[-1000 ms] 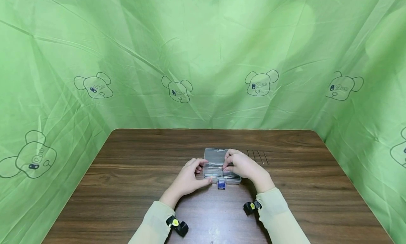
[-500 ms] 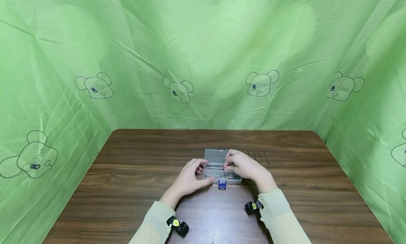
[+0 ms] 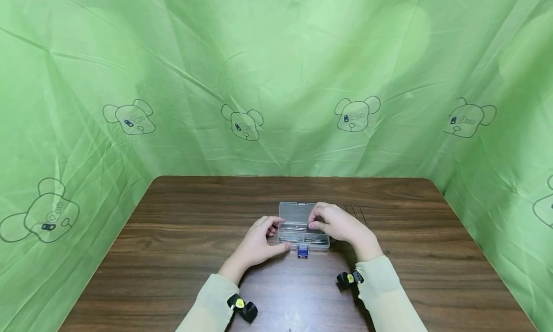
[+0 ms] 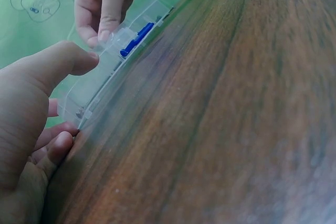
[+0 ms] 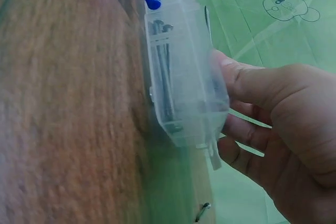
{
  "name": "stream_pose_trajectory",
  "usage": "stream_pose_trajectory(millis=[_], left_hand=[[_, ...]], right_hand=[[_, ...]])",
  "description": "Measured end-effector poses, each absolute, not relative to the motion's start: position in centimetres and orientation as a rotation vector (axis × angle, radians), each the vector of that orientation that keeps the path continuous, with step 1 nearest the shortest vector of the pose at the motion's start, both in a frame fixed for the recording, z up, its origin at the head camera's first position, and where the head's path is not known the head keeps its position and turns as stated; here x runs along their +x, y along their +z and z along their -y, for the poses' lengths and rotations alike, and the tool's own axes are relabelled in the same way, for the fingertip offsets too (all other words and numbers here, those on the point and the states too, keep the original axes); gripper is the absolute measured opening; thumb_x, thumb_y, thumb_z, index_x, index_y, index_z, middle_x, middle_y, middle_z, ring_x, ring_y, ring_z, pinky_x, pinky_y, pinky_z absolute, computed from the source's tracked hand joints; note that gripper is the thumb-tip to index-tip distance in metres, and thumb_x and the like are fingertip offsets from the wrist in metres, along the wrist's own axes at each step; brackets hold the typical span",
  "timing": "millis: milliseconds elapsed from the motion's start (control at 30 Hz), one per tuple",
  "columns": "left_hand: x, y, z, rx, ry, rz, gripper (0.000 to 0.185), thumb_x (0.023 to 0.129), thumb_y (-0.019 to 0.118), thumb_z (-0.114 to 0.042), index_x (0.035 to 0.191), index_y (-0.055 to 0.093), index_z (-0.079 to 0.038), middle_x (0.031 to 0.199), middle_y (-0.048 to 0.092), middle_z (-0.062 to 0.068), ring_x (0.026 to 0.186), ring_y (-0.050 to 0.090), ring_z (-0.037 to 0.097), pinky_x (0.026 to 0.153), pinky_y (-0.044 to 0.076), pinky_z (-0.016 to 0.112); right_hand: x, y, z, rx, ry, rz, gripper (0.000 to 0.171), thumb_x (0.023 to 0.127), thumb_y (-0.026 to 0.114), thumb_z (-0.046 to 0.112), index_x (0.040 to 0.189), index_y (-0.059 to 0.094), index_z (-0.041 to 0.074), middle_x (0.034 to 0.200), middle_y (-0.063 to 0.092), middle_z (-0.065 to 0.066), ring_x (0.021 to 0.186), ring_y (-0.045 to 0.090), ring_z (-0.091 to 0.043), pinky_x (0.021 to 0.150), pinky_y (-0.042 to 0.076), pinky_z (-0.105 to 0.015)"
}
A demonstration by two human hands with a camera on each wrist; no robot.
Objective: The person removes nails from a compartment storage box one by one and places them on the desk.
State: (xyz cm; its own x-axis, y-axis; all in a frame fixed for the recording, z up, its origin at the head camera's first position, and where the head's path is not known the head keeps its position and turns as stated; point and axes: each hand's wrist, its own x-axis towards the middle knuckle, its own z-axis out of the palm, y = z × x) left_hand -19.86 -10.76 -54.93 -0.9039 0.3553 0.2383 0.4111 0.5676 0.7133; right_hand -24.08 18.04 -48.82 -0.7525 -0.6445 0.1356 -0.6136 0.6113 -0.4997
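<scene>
Step, as I read it: loading nails into the clear plastic box (image 3: 303, 229), which sits on the tabletop (image 3: 181, 245) mid-width, lid folded back on the far side and blue latch (image 3: 302, 251) on the near edge.

Left hand (image 3: 259, 243): fingers curled, thumb pressed on the box's left end near the front edge, fingers against its side. It steadies the box, nothing else in it.

Right hand (image 3: 334, 223): fingers bent, thumb against the box's right end wall, fingertips over the right compartment. Can't tell if it pinches a nail.

Nails (image 5: 164, 72) lie lengthwise inside the box. More loose nails (image 3: 356, 212) lie on the tabletop just right of the box, behind my right hand.

Next move likely needs a fine pinch on one loose nail, laid parallel to the ones inside.
</scene>
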Motion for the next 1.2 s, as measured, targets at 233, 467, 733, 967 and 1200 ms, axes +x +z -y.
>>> stream_pose_trajectory(millis=[233,467,733,967,1200], left_hand=[[-19.8,-55.0,10.8,-0.670,-1.284,2.711,0.066,0.083,0.095,-0.040,0.139,0.069,-0.017,0.111,0.063,-0.006,0.098,0.059,0.009,0.091,0.053,0.033],[-19.9,-55.1,10.8,-0.679,-1.300,2.705,0.065,0.084,0.095,-0.040,0.139,0.070,-0.016,0.111,0.063,-0.004,0.098,0.059,0.010,0.091,0.053,0.032],[-19.9,-55.1,10.9,-0.684,-1.289,2.705,0.065,0.083,0.095,-0.038,0.139,0.070,-0.016,0.110,0.062,-0.005,0.097,0.059,0.009,0.091,0.053,0.032],[-19.8,-55.0,10.8,-0.692,-1.284,2.703,0.065,0.084,0.095,-0.038,0.139,0.070,-0.015,0.110,0.062,-0.004,0.097,0.059,0.010,0.090,0.053,0.032],[-19.8,-55.0,10.8,-0.691,-1.276,2.705,0.065,0.084,0.094,-0.038,0.139,0.070,-0.015,0.111,0.064,-0.003,0.097,0.059,0.010,0.091,0.053,0.032]], right_hand=[[-24.1,-48.1,-18.5,-1.068,-0.837,-2.771,0.005,0.105,0.074,0.017,0.103,0.075,0.013,0.099,0.071,0.009,0.093,0.065,-0.008,0.088,0.058,-0.040],[-23.9,-47.1,-19.0,-1.023,-0.904,-2.776,0.006,0.108,0.071,0.018,0.107,0.073,0.013,0.096,0.070,0.010,0.088,0.063,-0.007,0.084,0.057,-0.037],[-23.7,-46.0,-20.0,-0.990,-0.957,-2.810,0.006,0.108,0.069,0.015,0.107,0.072,0.010,0.097,0.071,0.004,0.089,0.064,-0.009,0.082,0.057,-0.036],[-23.5,-45.2,-21.3,-0.952,-1.021,-2.852,0.002,0.107,0.070,0.011,0.106,0.071,0.009,0.099,0.069,0.006,0.090,0.065,-0.012,0.082,0.056,-0.036],[-23.1,-44.3,-22.6,-0.937,-1.060,-2.907,0.005,0.107,0.072,0.016,0.110,0.075,0.012,0.100,0.069,0.008,0.087,0.062,-0.009,0.078,0.054,-0.033]])
